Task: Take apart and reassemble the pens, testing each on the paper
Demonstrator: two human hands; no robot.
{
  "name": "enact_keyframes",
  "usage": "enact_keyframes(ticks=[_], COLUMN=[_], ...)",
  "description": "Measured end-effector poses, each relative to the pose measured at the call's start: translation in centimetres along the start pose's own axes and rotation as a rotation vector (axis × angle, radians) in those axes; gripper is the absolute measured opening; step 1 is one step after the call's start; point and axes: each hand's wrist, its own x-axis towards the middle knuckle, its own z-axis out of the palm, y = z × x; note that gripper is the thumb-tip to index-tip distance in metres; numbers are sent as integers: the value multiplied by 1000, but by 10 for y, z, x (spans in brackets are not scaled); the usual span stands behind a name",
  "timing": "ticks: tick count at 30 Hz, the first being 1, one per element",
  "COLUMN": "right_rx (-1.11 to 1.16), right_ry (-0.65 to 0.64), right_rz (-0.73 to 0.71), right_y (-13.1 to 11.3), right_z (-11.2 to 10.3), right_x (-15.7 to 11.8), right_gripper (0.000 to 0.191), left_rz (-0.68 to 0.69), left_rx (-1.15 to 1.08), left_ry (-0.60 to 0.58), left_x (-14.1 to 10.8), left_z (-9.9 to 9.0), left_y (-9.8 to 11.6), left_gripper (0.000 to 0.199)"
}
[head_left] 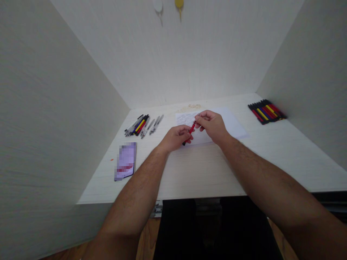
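Broadly, a pale counter [200,177] spreads beneath everything, with the person's hands at the centre of the clock. A white sheet of paper [233,124] lies under and beyond them, handwriting visible toward its ten o'clock corner. The left hand [175,138] is closed around the barrel of a red pen; the right hand [214,125] pinches the pen's far end between its fingertips. Between two and three o'clock, a neat row of markers [266,112] in red, yellow, blue and black rests near the side wall. At nine o'clock, coloured and clear pens [140,125] lie bunched on the counter, and at eight o'clock sits a phone [127,159]. The red pen [192,129] itself is held above the paper, its black end pointing to seven o'clock. Smallest, an orange speck [112,159] lies just beyond the phone.
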Motion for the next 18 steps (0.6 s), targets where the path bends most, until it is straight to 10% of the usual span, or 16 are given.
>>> enact_keyframes(ticks=[18], right_rx=[6], right_ry=[-15], right_rz=[-25], right_y=[1], right_z=[-1], right_x=[1], right_gripper=[29], left_rz=[57], left_rx=[227], left_ry=[69], left_x=[-6], left_z=[1], left_y=[8], left_gripper=[16])
